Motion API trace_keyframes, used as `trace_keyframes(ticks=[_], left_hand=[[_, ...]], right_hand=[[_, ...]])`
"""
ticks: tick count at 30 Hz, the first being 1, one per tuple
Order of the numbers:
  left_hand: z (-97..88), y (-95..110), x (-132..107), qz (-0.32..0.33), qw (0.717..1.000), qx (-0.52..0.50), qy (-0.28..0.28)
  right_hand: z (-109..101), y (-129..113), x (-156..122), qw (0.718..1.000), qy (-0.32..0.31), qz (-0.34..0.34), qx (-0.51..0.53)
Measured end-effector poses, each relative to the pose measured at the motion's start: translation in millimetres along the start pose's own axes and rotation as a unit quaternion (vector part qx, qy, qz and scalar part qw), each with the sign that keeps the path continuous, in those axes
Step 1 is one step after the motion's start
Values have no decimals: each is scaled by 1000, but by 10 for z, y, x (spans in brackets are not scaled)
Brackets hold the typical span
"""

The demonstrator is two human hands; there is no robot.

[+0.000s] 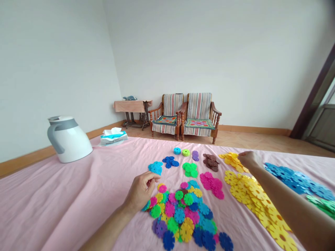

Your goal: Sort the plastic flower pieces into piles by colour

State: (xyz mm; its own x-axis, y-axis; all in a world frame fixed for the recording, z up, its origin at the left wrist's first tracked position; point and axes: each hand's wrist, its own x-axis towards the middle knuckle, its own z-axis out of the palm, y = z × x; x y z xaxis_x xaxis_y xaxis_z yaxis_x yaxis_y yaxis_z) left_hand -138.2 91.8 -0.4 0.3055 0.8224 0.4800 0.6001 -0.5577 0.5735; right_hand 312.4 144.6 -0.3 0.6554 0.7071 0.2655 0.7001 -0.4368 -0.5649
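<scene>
A heap of mixed coloured snowflake discs (pixel 183 212) lies on the pink cloth (pixel 78 195) in front of me. My left hand (pixel 141 191) rests at its left edge, fingers pinched near a pink disc and just below a light blue pile (pixel 156 167). My right hand (pixel 248 159) reaches far out over the small yellow pile (pixel 231 158), fingers curled down; what they hold is hidden. Sorted piles sit between the hands: dark blue (pixel 170 161), green (pixel 190 169), magenta (pixel 212 184), brown (pixel 210 162) and purple (pixel 195 155).
A long spread of yellow discs (pixel 258 198) runs under my right forearm, with blue discs (pixel 298 179) and green discs (pixel 323 204) further right. A white kettle (pixel 67 138) and a tissue pack (pixel 113 136) stand far left. Two wooden armchairs (pixel 185 116) stand by the wall.
</scene>
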Motion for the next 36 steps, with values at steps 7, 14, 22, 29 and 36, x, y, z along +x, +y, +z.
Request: trace_keyframes(ticks=[7, 14, 22, 29, 36], left_hand=[[18, -39, -5, 7, 1000, 1, 7], [49, -75, -4, -2, 1000, -16, 18], [49, -165, 4, -17, 999, -22, 32], [50, -166, -3, -17, 999, -22, 29], [42, -122, 2, -21, 999, -21, 25]], right_hand=[[-91, -100, -369, 998, -64, -24, -14], [-148, -566, -1371, 950, -168, -250, 84], [-164, -934, -2174, 883, -256, -369, 134], [-106, -936, -2305, 883, -257, -363, 153], [-83, -947, -2074, 905, -261, -282, 183]])
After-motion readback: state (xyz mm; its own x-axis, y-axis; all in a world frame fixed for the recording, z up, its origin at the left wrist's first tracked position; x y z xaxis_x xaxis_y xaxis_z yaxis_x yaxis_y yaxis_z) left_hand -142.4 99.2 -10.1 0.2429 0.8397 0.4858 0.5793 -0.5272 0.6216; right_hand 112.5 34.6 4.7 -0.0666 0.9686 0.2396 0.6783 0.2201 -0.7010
